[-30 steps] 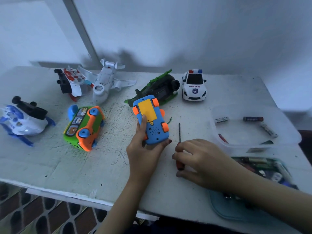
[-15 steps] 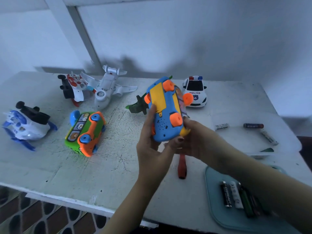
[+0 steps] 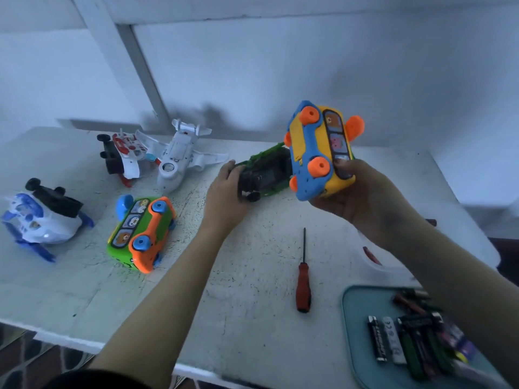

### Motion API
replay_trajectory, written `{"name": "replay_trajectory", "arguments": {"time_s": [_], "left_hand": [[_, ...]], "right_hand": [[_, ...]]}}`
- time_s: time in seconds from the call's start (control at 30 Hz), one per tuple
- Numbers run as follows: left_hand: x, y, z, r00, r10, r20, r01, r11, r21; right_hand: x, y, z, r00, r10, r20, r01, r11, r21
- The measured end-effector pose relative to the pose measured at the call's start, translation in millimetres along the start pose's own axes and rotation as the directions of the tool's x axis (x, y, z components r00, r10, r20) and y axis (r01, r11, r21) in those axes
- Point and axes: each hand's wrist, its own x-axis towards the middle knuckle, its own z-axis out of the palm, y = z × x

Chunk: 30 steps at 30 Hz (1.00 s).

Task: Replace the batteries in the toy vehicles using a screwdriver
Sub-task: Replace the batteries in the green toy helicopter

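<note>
Fingers (image 3: 228, 167) of the left hand (image 3: 224, 193) curl round the green toy vehicle (image 3: 265, 172) by the tabletop's (image 3: 92, 293) far edge, having let go of the blue toy bus (image 3: 310, 153). The right hand (image 3: 362, 197) alone now grips the bus, raised above the right side. The screwdriver (image 3: 303, 279) lies untouched toward the front edge. The bus looks finished, and the green one is probably next.

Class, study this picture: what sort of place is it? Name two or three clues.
Probably a makeshift repair spot at home, not a proper workshop: a worn white table by a plain wall, toy vehicles spread over it, and a screwdriver beside a tray of loose batteries.
</note>
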Motion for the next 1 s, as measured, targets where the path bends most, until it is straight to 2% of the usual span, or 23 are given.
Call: {"name": "replay_trajectory", "arguments": {"time_s": [0.07,0.2,0.43,0.5,0.6,0.7,0.8,0.87,0.93,1.0], "left_hand": [[3,-6,-5,0.999,0.008,-0.039,-0.009,1.000,-0.016],[-4,-10,-19,0.996,0.087,-0.030,-0.086,0.996,0.028],[-74,-14,-40,0.967,0.252,-0.040,-0.245,0.960,0.139],[-93,-16,-44,0.966,0.253,-0.062,-0.241,0.958,0.156],[-116,-20,-49,0.973,0.193,-0.127,-0.182,0.979,0.088],[-131,-18,-57,0.965,0.131,-0.228,-0.134,0.991,0.001],[-140,-14,-64,0.954,0.074,-0.292,-0.105,0.990,-0.095],[-144,-14,-67,0.951,0.031,-0.307,-0.070,0.991,-0.116],[-147,-15,-69,0.951,0.009,-0.309,-0.057,0.988,-0.145],[-150,-15,-70,0.953,0.002,-0.302,-0.059,0.982,-0.178]], "right_hand": [[4,-6,0,1.000,-0.014,-0.026,0.013,1.000,-0.022],[17,-18,0,0.996,-0.017,-0.092,0.006,0.994,-0.110],[60,-36,15,0.995,0.006,-0.098,-0.031,0.967,-0.253],[75,-36,22,0.995,0.036,-0.096,-0.064,0.949,-0.310],[98,-31,32,0.988,0.025,-0.153,-0.089,0.901,-0.424],[114,-22,43,0.975,-0.014,-0.223,-0.127,0.787,-0.604],[119,-10,52,0.975,-0.088,-0.202,-0.115,0.579,-0.807],[124,-3,54,0.974,-0.136,-0.179,-0.096,0.467,-0.879],[129,3,55,0.971,-0.152,-0.183,-0.109,0.401,-0.910],[131,8,57,0.971,-0.105,-0.214,-0.159,0.384,-0.909]]}}
